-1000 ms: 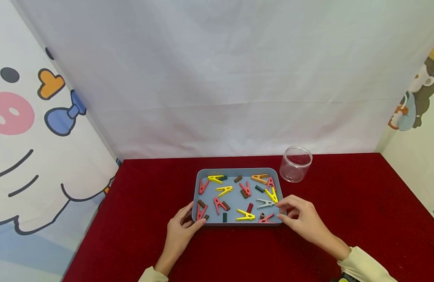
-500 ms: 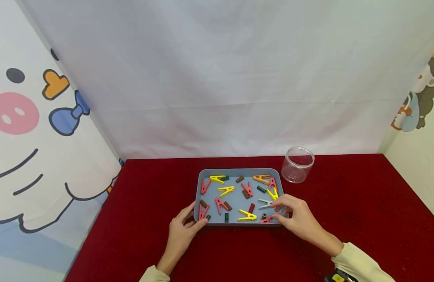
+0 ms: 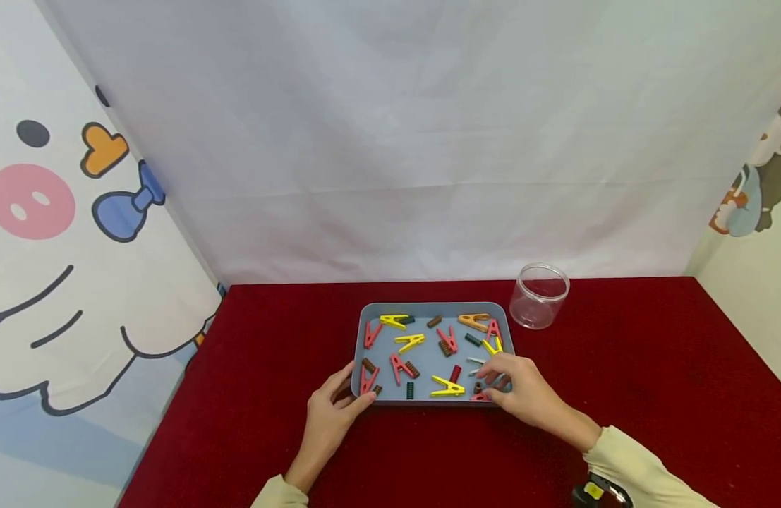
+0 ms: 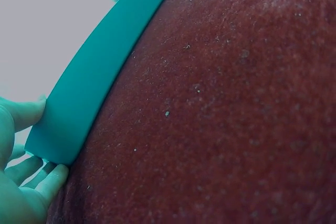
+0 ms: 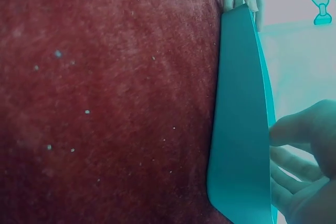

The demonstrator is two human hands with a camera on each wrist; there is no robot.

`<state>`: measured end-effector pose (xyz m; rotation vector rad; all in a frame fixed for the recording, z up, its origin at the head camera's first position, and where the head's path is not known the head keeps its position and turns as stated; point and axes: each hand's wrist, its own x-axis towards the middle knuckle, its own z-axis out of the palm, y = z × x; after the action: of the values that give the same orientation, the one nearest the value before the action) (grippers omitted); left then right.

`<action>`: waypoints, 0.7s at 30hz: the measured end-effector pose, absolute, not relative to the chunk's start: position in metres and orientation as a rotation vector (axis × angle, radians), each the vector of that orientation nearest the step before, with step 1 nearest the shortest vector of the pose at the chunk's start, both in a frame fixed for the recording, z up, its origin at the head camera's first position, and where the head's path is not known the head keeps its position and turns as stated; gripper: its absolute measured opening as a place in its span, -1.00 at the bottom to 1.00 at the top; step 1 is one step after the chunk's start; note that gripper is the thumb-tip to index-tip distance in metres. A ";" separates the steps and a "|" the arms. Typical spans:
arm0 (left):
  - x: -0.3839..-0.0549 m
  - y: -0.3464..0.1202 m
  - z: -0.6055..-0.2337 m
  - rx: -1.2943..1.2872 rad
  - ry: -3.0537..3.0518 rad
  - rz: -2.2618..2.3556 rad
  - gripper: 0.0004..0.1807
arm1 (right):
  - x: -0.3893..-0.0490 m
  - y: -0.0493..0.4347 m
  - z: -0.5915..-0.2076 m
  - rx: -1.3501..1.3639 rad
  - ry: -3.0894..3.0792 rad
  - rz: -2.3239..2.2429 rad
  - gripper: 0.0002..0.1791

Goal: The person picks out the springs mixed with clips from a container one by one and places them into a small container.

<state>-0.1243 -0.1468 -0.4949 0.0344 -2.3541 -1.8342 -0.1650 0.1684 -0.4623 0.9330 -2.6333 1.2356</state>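
A shallow grey tray (image 3: 428, 403) on the red cloth bears loose pink, yellow, orange and grey clips and small coil springs. My left hand (image 3: 329, 416) holds its near left corner; in the left wrist view the thumb (image 4: 31, 113) lies on the rim and fingers touch the end. Over the right side of the tray reaches my right hand (image 3: 523, 391), thumb and fingers apart. Its fingertips are close to a pink clip (image 3: 479, 397), a brown spring (image 3: 477, 387) and the partly hidden grey clip (image 3: 475, 361). No held object shows there.
A clear, open-topped jar (image 3: 537, 303) stands just beyond the tray's far right corner. Red cloth (image 3: 276, 339) covers the table. A white curtain (image 3: 428, 141) hangs behind its far edge, and cartoon-printed sheets flank both sides.
My right hand has moved left from the tray's right rim to inside it, now covering part of the grey clip. The left hand stays at its corner. The head view has shifted slightly.
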 end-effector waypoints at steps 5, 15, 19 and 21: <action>-0.125 -0.147 -0.495 0.038 -2.356 -1.835 -0.28 | -0.168 0.165 -0.462 0.927 -2.665 1.245 -0.76; -0.125 -0.147 -0.495 0.023 -2.344 -1.841 -0.28 | -0.174 0.159 -0.462 0.935 -2.767 1.230 -0.81; -0.125 -0.147 -0.495 0.034 -2.350 -1.840 -0.29 | -0.176 0.158 -0.464 0.927 -2.785 1.219 -0.81; -0.125 -0.147 -0.495 0.043 -2.352 -1.840 -0.28 | -0.176 0.158 -0.465 0.927 -2.789 1.210 -0.81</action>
<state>-0.1247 -0.1470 -0.4951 0.0431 -2.3518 -1.8396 -0.1763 0.1580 -0.4646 0.9269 -2.7893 1.2101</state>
